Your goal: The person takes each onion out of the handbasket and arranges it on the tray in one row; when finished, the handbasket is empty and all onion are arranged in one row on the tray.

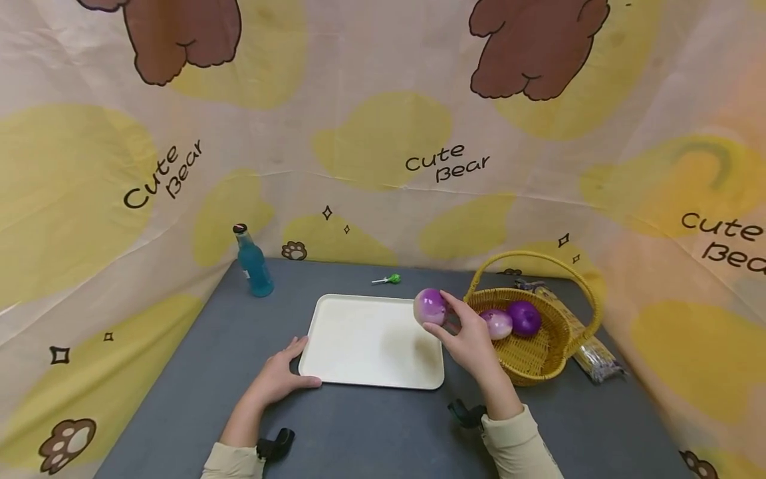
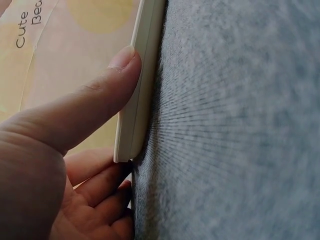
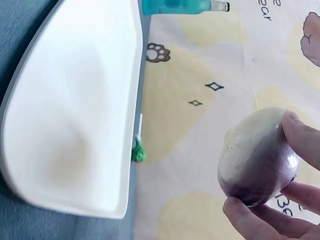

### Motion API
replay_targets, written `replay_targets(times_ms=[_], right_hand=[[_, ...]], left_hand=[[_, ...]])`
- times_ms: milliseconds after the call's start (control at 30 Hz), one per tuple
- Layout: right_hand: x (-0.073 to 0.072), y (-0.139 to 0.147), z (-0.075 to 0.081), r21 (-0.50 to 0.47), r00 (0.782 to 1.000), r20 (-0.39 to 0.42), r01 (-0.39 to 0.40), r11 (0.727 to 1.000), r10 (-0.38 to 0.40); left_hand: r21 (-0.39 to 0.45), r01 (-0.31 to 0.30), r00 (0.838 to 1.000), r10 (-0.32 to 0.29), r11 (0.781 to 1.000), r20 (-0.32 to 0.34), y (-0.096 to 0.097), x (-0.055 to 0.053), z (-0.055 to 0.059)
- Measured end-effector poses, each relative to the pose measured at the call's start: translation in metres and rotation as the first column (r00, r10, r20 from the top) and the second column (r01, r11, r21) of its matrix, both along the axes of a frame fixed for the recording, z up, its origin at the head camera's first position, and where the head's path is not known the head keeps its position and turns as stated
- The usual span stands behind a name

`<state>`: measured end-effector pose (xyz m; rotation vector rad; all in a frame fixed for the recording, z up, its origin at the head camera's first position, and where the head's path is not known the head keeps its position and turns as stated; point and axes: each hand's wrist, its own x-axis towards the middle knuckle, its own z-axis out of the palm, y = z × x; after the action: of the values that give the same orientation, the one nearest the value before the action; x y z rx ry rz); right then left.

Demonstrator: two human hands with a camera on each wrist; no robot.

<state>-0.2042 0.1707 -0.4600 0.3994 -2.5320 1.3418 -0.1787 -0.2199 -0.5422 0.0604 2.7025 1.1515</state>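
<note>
My right hand (image 1: 469,338) pinches a purple-and-white onion (image 1: 429,307) between thumb and fingers. It is held up over the right end of the white tray (image 1: 371,342), and the right wrist view shows the pale side of this onion (image 3: 255,152). At the tray's near left corner is my left hand (image 1: 280,374), gripping it with the thumb along the front edge and the fingers at the left side. The left wrist view has that thumb (image 2: 95,102) pressed on the tray's rim (image 2: 142,85). The tray lies flat with a bare surface.
A yellow wicker basket (image 1: 532,372) with a tall handle holds two more onions (image 1: 524,318) on the right. Behind it lies a long plastic packet (image 1: 598,359). A blue bottle (image 1: 255,269) stands at back left, and a green lollipop (image 1: 391,279) lies beyond the tray.
</note>
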Motion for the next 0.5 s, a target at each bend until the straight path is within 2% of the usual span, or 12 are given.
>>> replay_targets(times_ms=[267, 500], right_hand=[[-0.008, -0.016, 0.001, -0.023, 0.999, 0.016, -0.049, 0.999, 0.049], [-0.015, -0.028, 0.006, -0.027, 0.996, 0.002, -0.094, 0.995, 0.094]], left_hand=[[-0.026, 0.002, 1.0, -0.003, 1.0, -0.017, -0.003, 0.001, -0.003], [-0.003, 0.006, 1.0, -0.006, 1.0, -0.019, -0.003, 0.0, -0.003]])
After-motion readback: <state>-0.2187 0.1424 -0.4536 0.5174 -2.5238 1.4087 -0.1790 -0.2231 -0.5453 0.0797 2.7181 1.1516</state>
